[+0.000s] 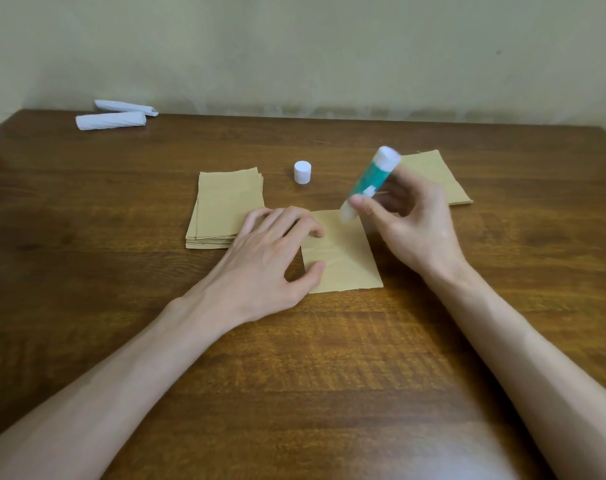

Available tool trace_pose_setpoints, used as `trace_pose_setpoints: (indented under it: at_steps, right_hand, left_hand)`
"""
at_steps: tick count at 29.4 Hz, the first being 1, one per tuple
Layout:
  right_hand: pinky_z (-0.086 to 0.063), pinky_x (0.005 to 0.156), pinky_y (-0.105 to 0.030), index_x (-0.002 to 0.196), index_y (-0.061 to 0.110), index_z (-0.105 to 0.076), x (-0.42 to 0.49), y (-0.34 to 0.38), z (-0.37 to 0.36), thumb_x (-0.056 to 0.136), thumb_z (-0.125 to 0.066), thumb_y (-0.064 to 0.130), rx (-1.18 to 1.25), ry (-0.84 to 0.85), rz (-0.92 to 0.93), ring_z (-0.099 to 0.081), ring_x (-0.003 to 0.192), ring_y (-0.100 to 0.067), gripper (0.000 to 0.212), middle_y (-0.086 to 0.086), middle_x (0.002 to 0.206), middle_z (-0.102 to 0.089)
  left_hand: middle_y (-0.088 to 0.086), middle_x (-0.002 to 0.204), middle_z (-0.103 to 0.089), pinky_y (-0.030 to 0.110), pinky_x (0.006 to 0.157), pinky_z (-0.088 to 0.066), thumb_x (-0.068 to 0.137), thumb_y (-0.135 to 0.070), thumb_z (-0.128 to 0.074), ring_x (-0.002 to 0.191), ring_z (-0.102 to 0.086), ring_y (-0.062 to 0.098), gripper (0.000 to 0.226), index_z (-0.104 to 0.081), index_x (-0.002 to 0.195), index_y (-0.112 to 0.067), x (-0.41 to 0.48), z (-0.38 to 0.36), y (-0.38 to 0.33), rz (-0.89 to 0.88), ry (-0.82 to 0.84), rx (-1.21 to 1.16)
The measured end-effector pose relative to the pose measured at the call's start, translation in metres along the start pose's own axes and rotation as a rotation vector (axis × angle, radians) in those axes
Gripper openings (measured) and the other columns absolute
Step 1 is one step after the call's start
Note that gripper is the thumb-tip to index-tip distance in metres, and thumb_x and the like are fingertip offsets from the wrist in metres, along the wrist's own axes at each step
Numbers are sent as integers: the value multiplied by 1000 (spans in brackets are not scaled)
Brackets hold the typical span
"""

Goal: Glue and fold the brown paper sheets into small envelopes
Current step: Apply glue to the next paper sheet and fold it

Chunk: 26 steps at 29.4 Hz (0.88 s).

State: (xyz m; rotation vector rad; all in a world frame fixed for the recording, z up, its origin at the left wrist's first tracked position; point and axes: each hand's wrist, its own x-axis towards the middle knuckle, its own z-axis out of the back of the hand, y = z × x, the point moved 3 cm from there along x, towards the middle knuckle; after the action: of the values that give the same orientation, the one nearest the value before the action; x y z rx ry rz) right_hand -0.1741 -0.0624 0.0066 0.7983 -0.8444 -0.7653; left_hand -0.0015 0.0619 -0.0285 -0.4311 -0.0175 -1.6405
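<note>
The right hand [408, 223] grips the glue stick [367, 181], its tip on the top edge of a brown sheet [346, 265] on the worktop [329, 375]. The left hand [273, 251] lies flat, pressing the sheet down. A thick stack [225, 206] waits beside it, so most work looks left

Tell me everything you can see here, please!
single sheet: one, brown, middle of the table, under the left hand's fingertips
sheet stack: one, brown, left of the single sheet
second paper pile: one, brown, far right, behind the right hand
glue stick: one, green with white ends, in the right hand, tip down at the single sheet's far edge
cap: one, white, standing between the two piles
paper rolls: two, white, far left corner
table: one, dark brown wood
wall: one, pale green, behind the table
left hand: one, pressing the single sheet
right hand: one, gripping the glue stick
</note>
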Motion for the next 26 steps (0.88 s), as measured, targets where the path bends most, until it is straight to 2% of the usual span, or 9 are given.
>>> trace_pose_setpoints:
  at_steps: [4, 8, 14, 16, 21, 23, 26]
  right_hand:
    - [-58, 82, -25, 113, 18, -70, -2, -6, -17, 89, -85, 23, -92, 138, 55, -73, 94, -2, 29, 12, 104, -76]
    - [-57, 85, -22, 117, 23, -67, -1, -6, -20, 95, -79, 24, -167, 222, 99, -71, 103, -2, 26, 13, 109, -75]
    - [-52, 79, -11, 120, 22, -69, -2, -4, -25, 89, -83, 38, -228, 169, 131, -67, 99, 4, 38, 16, 107, -70]
    - [-52, 80, -11, 116, 21, -71, 0, -5, -24, 90, -83, 34, -246, 163, 122, -68, 97, 2, 32, 16, 104, -70]
    - [-57, 99, -36, 125, 15, -65, 0, -9, -20, 97, -74, 19, -238, 235, 70, -69, 113, -10, 30, 6, 116, -75]
    - [-56, 97, -29, 123, 19, -64, -1, -8, -20, 97, -74, 20, -264, 240, 87, -68, 111, -7, 28, 8, 113, -75]
    - [-51, 81, -12, 114, 21, -64, -2, -5, -18, 94, -79, 30, -327, 200, 127, -67, 96, 0, 26, 13, 104, -72]
  left_hand:
    - [-16, 132, -48, 35, 119, -21, 98, -54, -43, 128, -47, 8, 41, -51, 130, -30, 1, -1, 0, 5, 3, 3]
    - [-15, 134, -48, 36, 120, -22, 98, -57, -40, 130, -45, 8, 44, -51, 132, -30, 1, 0, 0, 4, 14, 4]
    - [-14, 136, -47, 35, 120, -21, 98, -57, -39, 130, -45, 9, 47, -50, 134, -29, 0, -1, 1, 4, 19, 19]
    - [-16, 135, -47, 34, 120, -20, 98, -56, -40, 130, -45, 7, 43, -50, 132, -31, 1, 0, 1, 1, 10, 6]
    - [-17, 133, -47, 33, 119, -19, 98, -56, -41, 128, -46, 7, 42, -50, 131, -32, 1, 0, 0, -1, -1, 5]
    - [-17, 133, -47, 34, 119, -20, 98, -57, -41, 129, -46, 7, 42, -50, 131, -32, 0, -1, 1, 1, 2, 4]
    - [-17, 133, -47, 35, 120, -21, 99, -56, -41, 128, -46, 7, 42, -50, 131, -32, 1, -1, 0, 1, 10, 6]
